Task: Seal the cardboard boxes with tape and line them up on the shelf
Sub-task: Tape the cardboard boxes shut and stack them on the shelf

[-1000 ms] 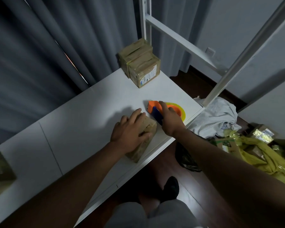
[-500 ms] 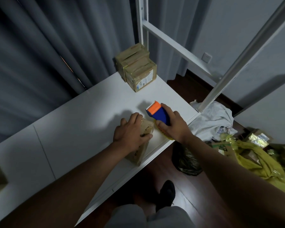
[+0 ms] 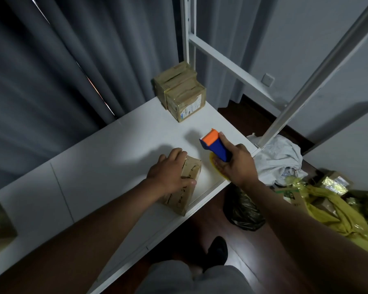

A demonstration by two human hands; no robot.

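Raised off white shelf (image 3: 106,166) — tape dispenser (image 3: 216,146); grey curtains (image 3: 51,71) behind.

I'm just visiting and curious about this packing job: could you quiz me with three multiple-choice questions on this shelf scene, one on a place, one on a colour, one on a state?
1. Where do the two stacked-together boxes stand?
A. far corner of the shelf
B. on the floor
C. under the left hand

2. What colour is the head of the tape dispenser?
A. green
B. orange
C. white

3. What is the left hand doing?
A. hanging idle
B. gripping the dispenser
C. resting on the near box

Answers: 1 A, they sit by the far upright. 2 B, orange tip above the blue body. 3 C, it lies on the box while the right hand grips the dispenser.
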